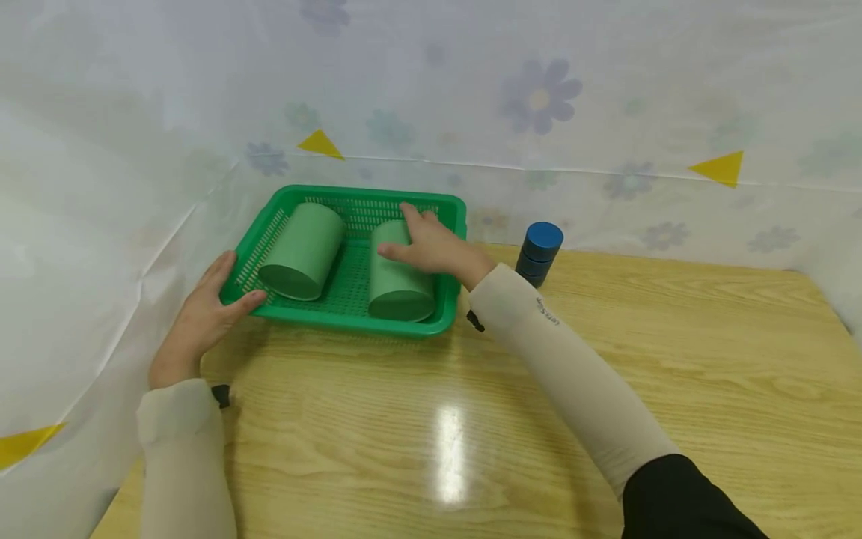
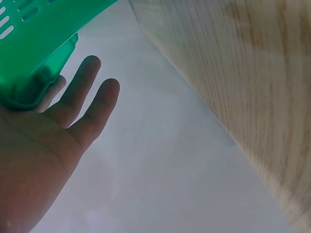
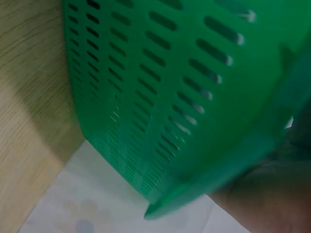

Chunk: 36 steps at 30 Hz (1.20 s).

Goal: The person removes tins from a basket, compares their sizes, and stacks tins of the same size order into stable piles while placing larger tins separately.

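A green plastic basket [image 1: 377, 326] with slotted walls is on the wooden table, near the wall. Two light green cylinders lie on their sides in it, a left cylinder [image 1: 303, 247] and a right cylinder [image 1: 402, 288]. At the basket's front left corner is my left hand [image 1: 202, 318], its thumb by the front rim; the left wrist view shows its fingers extended alongside the corner. Spread fingers of my right hand [image 1: 431, 245] lie over the right cylinder, partly covering it. In the right wrist view, the basket's slotted wall [image 3: 146, 87] hides most of that hand.
A dark blue ridged cylinder [image 1: 540, 251] stands upright at the table's back, right of the basket. White flowered sheeting [image 1: 431, 90] covers the back and left sides. Yellow triangles [image 1: 720, 168] mark the sheeting. The wooden table [image 1: 350, 434] extends in front and to the right.
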### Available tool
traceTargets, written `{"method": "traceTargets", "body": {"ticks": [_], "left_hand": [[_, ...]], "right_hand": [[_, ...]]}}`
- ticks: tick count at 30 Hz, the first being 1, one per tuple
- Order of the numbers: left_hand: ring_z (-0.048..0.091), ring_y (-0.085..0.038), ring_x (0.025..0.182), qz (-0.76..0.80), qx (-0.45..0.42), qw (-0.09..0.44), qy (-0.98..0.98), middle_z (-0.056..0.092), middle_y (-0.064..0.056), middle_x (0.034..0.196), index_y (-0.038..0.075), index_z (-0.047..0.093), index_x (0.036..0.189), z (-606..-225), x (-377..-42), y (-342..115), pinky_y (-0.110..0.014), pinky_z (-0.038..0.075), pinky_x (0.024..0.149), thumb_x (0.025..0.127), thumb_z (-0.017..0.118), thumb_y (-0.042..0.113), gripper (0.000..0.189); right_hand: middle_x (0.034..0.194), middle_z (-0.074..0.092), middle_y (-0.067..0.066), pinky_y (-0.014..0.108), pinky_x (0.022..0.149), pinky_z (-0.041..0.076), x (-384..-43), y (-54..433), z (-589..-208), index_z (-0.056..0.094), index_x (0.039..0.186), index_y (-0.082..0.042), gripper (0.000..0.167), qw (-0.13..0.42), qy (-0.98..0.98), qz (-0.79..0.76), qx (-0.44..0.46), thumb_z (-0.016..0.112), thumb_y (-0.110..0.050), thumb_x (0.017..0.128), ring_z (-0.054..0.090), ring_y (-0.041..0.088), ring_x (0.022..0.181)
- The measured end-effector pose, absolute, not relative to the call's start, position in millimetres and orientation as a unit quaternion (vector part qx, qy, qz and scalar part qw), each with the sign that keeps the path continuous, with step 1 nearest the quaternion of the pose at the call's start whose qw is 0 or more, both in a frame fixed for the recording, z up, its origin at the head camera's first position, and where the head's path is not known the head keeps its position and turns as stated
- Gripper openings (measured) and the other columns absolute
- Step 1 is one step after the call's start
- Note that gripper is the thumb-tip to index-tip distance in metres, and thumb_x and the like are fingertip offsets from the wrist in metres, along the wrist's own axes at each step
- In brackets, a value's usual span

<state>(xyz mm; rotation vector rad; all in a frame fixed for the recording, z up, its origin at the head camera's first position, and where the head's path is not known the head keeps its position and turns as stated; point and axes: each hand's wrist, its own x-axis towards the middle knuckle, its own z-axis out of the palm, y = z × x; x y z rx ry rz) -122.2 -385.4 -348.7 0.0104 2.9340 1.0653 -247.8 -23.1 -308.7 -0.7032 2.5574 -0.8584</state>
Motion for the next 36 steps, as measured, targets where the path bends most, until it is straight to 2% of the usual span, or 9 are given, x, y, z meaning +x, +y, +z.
{"method": "traceTargets", "body": {"ticks": [2,5,9,14,20,25,29,33,36], "left_hand": [[-0.004,-0.043,0.151,0.341,0.004,0.011,0.940,-0.007,-0.013,0.168,0.015,-0.002,0.163,-349,-122,-385,-0.070,0.007,0.114,0.101,0.059,0.048,0.094],[-0.004,-0.043,0.151,0.342,0.005,0.011,0.940,-0.007,-0.013,0.168,0.014,-0.002,0.163,-349,-123,-384,-0.069,0.007,0.114,0.101,0.059,0.048,0.094],[-0.004,-0.043,0.151,0.341,0.006,0.010,0.940,-0.006,-0.013,0.168,0.016,-0.002,0.163,-349,-123,-383,-0.069,0.007,0.114,0.101,0.059,0.048,0.093],[-0.003,-0.042,0.151,0.342,0.004,0.009,0.939,-0.006,-0.012,0.168,0.016,-0.002,0.164,-348,-124,-381,-0.069,0.007,0.114,0.100,0.059,0.049,0.094],[-0.003,-0.042,0.151,0.345,0.007,0.006,0.939,-0.005,-0.013,0.169,0.015,-0.001,0.164,-349,-124,-381,-0.069,0.007,0.115,0.100,0.060,0.048,0.094],[-0.003,-0.042,0.151,0.347,0.006,0.009,0.938,-0.005,-0.012,0.169,0.015,0.000,0.164,-350,-123,-382,-0.069,0.007,0.114,0.100,0.060,0.048,0.094],[-0.004,-0.043,0.151,0.345,0.001,0.015,0.938,-0.007,-0.011,0.169,0.016,-0.001,0.164,-349,-122,-383,-0.070,0.007,0.114,0.100,0.059,0.049,0.094],[-0.003,-0.044,0.151,0.342,0.003,0.012,0.939,-0.006,-0.013,0.168,0.015,-0.001,0.164,-348,-122,-384,-0.070,0.007,0.114,0.101,0.059,0.047,0.093],[-0.003,-0.044,0.151,0.341,0.004,0.010,0.940,-0.006,-0.014,0.168,0.014,-0.001,0.164,-348,-122,-385,-0.069,0.007,0.114,0.101,0.060,0.047,0.093]], "right_hand": [[0.166,0.011,0.022,0.054,0.118,0.024,-249,-28,-312,-0.003,0.163,-0.010,0.100,0.193,0.906,-0.288,-0.241,0.052,-0.061,0.098,0.010,0.038,0.152],[0.162,0.025,0.022,0.052,0.115,0.030,-251,-34,-315,-0.011,0.161,-0.007,0.106,0.222,0.912,-0.264,-0.222,0.050,-0.065,0.097,0.025,0.038,0.148],[0.158,0.033,0.024,0.049,0.110,0.038,-255,-42,-315,-0.020,0.158,-0.006,0.114,0.253,0.917,-0.247,-0.186,0.048,-0.071,0.094,0.039,0.039,0.140],[0.159,0.029,0.026,0.049,0.109,0.040,-262,-46,-312,-0.022,0.157,-0.004,0.118,0.281,0.918,-0.235,-0.150,0.049,-0.073,0.092,0.039,0.040,0.140],[0.156,0.032,0.024,0.048,0.103,0.044,-264,-44,-315,-0.022,0.158,-0.009,0.119,0.295,0.904,-0.282,-0.128,0.059,-0.066,0.092,0.044,0.038,0.134],[0.145,0.042,0.024,0.048,0.092,0.050,-262,-41,-322,-0.019,0.160,-0.017,0.119,0.283,0.886,-0.346,-0.128,0.066,-0.060,0.090,0.055,0.035,0.114],[0.130,0.050,0.021,0.047,0.082,0.053,-260,-41,-326,-0.006,0.161,-0.021,0.112,0.251,0.869,-0.399,-0.151,0.072,-0.054,0.088,0.061,0.033,0.100],[0.120,0.052,0.020,0.046,0.075,0.056,-259,-41,-327,0.003,0.157,-0.023,0.105,0.214,0.853,-0.444,-0.174,0.076,-0.049,0.087,0.063,0.034,0.094],[0.119,0.054,0.019,0.046,0.075,0.056,-258,-40,-327,0.006,0.155,-0.022,0.103,0.182,0.848,-0.459,-0.195,0.079,-0.045,0.086,0.063,0.033,0.094]]}}
